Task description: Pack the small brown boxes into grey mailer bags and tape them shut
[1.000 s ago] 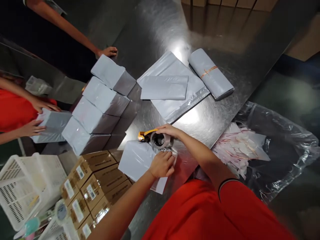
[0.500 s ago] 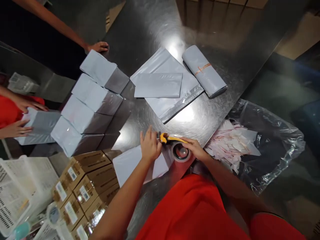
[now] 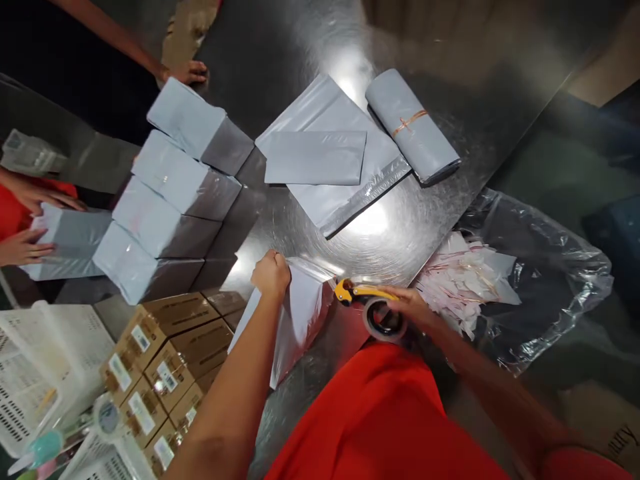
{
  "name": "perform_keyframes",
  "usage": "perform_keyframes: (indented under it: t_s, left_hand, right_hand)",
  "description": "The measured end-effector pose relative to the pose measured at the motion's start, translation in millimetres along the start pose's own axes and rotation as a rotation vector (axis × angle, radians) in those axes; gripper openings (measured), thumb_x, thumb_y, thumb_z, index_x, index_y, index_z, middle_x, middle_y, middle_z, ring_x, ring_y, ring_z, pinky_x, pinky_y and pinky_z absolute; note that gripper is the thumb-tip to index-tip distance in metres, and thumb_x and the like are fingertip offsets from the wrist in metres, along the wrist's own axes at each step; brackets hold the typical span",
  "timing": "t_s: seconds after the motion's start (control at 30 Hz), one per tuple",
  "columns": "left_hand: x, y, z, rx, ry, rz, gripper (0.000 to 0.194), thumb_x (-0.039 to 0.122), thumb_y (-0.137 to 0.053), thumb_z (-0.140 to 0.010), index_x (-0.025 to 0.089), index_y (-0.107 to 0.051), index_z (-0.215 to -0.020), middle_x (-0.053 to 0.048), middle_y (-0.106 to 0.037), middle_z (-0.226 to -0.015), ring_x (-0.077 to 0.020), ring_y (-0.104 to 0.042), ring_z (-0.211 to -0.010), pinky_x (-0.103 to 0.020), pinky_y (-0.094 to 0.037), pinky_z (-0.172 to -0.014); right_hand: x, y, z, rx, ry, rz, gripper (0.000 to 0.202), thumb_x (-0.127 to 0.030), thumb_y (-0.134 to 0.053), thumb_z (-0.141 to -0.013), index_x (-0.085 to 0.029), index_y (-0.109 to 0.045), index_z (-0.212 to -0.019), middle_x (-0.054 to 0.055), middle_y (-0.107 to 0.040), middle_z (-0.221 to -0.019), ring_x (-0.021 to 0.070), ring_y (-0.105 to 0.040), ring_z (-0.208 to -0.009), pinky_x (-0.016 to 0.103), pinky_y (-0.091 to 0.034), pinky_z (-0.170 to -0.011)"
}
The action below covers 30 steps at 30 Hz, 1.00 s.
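My right hand [image 3: 414, 305] is wrapped round the yellow handle of a tape dispenser [image 3: 367, 291], with a roll of clear tape [image 3: 384, 320] hanging below it. The dispenser's head is at the right end of a grey plastic-wrapped package [image 3: 304, 293] in front of me. My left hand [image 3: 271, 272] is closed at the package's far left edge, its fingertips hidden from view. A glossy strip [image 3: 313, 268] runs along the package's far edge, between that hand and the dispenser; I cannot tell whether it is tape or the wrapping.
Stacked grey packages [image 3: 173, 193] stand at left, near other people's hands [image 3: 187, 72]. Brown boxes [image 3: 175, 347] and white baskets [image 3: 55, 360] are at lower left. Flat mailer bags [image 3: 320, 157] and a tied roll of bags [image 3: 413, 127] lie beyond; paper scraps [image 3: 467, 280] fill a clear bag at right.
My left hand has moved left from the dispenser's head and gone from spread fingers to closed. The dispenser has shifted slightly right and down. The package has turned and shows more of its right side.
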<state>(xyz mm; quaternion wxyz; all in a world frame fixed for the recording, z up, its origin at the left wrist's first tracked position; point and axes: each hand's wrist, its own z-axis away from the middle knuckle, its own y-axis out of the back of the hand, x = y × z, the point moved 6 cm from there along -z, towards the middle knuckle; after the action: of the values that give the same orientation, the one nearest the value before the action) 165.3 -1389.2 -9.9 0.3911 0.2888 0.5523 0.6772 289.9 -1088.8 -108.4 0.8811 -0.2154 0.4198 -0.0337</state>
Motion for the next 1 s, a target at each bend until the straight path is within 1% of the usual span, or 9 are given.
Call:
perform_keyframes:
  t_s: [0.13, 0.27, 0.37, 0.47, 0.6, 0.7, 0.83, 0.9, 1.0]
  left_hand:
    - [-14.1, 3.7, -4.1, 0.037, 0.091, 0.048, 0.035, 0.026, -0.036, -0.089, 0.017, -0.069, -0.096, -0.022, -0.071, -0.095, -0.0397, -0.067, -0.092, -0.048, -0.047, -0.073]
    - [-43.6, 15.2, 5.5, 0.158, 0.168, 0.086, 0.042, 0.025, -0.035, -0.089, 0.010, -0.060, -0.119, -0.028, -0.062, -0.123, -0.0384, -0.062, -0.110, -0.054, -0.046, -0.086]
    - [-31.3, 16.3, 20.6, 0.192, -0.267, 0.077, 0.047, 0.037, -0.046, -0.088, 0.015, -0.056, -0.128, -0.020, -0.046, -0.147, -0.0343, -0.046, -0.132, -0.053, -0.033, -0.107]
    - [-13.1, 1.1, 35.4, 0.061, -0.634, 0.026, 0.040, 0.039, -0.042, -0.091, 0.018, -0.066, -0.115, -0.015, -0.064, -0.126, -0.0316, -0.055, -0.119, -0.048, -0.036, -0.103]
    - [-15.4, -5.0, 25.1, 0.072, -0.532, 0.018, 0.042, 0.025, -0.032, -0.092, 0.015, -0.067, -0.113, -0.014, -0.069, -0.110, -0.0298, -0.060, -0.107, -0.045, -0.040, -0.094]
    - [-16.8, -4.8, 20.3, 0.081, -0.507, 0.018, 0.040, 0.021, -0.036, -0.089, 0.016, -0.068, -0.113, -0.014, -0.069, -0.108, -0.0299, -0.060, -0.105, -0.045, -0.039, -0.094]
    - [-15.8, -3.6, 25.3, 0.083, -0.515, 0.034, 0.039, 0.020, -0.037, -0.089, 0.017, -0.067, -0.113, -0.013, -0.069, -0.106, -0.0298, -0.059, -0.104, -0.045, -0.039, -0.093]
    - [-14.4, -3.8, 29.2, 0.077, -0.530, 0.041, 0.039, 0.020, -0.038, -0.089, 0.018, -0.067, -0.114, -0.012, -0.069, -0.105, -0.0296, -0.059, -0.103, -0.045, -0.039, -0.092]
    - [-13.3, -4.8, 32.1, 0.068, -0.547, 0.043, 0.038, 0.020, -0.037, -0.090, 0.018, -0.067, -0.113, -0.011, -0.069, -0.104, -0.0291, -0.059, -0.102, -0.044, -0.038, -0.092]
  right_hand:
    - [35.3, -34.2, 21.6, 0.129, 0.053, -0.078, 0.051, -0.049, -0.076, -0.066, -0.025, -0.075, -0.111, 0.005, -0.071, -0.122, 0.0326, -0.060, -0.121, 0.049, -0.039, -0.111]
    - [18.5, -70.3, -12.7, 0.109, 0.138, -0.075, 0.048, -0.046, -0.074, -0.070, -0.025, -0.074, -0.112, 0.005, -0.071, -0.122, 0.0299, -0.059, -0.121, 0.047, -0.037, -0.113]
    - [-1.4, -81.4, -46.3, 0.016, 0.137, -0.060, 0.048, -0.042, -0.075, -0.067, -0.022, -0.074, -0.111, 0.005, -0.070, -0.122, 0.0288, -0.060, -0.121, 0.046, -0.037, -0.112]
    - [-12.3, -87.7, -76.8, -0.044, 0.100, -0.053, 0.047, -0.039, -0.076, -0.063, -0.020, -0.076, -0.105, 0.006, -0.072, -0.118, 0.0286, -0.061, -0.118, 0.045, -0.039, -0.110]
    - [-11.8, -93.3, -85.4, -0.069, 0.100, -0.022, 0.049, -0.040, -0.075, -0.064, -0.019, -0.076, -0.108, 0.006, -0.073, -0.116, 0.0287, -0.061, -0.117, 0.045, -0.039, -0.110]
    - [-1.1, -86.3, -52.2, -0.117, 0.141, 0.035, 0.051, -0.041, -0.073, -0.070, -0.022, -0.072, -0.117, 0.006, -0.070, -0.124, 0.0292, -0.058, -0.123, 0.045, -0.037, -0.112]
    - [16.1, -65.4, -7.1, -0.232, 0.012, 0.050, 0.048, -0.041, -0.072, -0.071, -0.025, -0.073, -0.116, 0.004, -0.070, -0.124, 0.0296, -0.060, -0.121, 0.045, -0.040, -0.110]
    - [8.5, -59.2, -14.0, -0.268, -0.037, 0.121, 0.046, -0.040, -0.073, -0.068, -0.023, -0.075, -0.111, 0.005, -0.072, -0.118, 0.0293, -0.063, -0.116, 0.044, -0.042, -0.107]
    - [-18.1, -73.1, -64.1, -0.437, -0.106, 0.291, 0.037, -0.035, -0.074, -0.059, -0.019, -0.080, -0.092, 0.004, -0.077, -0.096, 0.0272, -0.068, -0.094, 0.040, -0.049, -0.094]
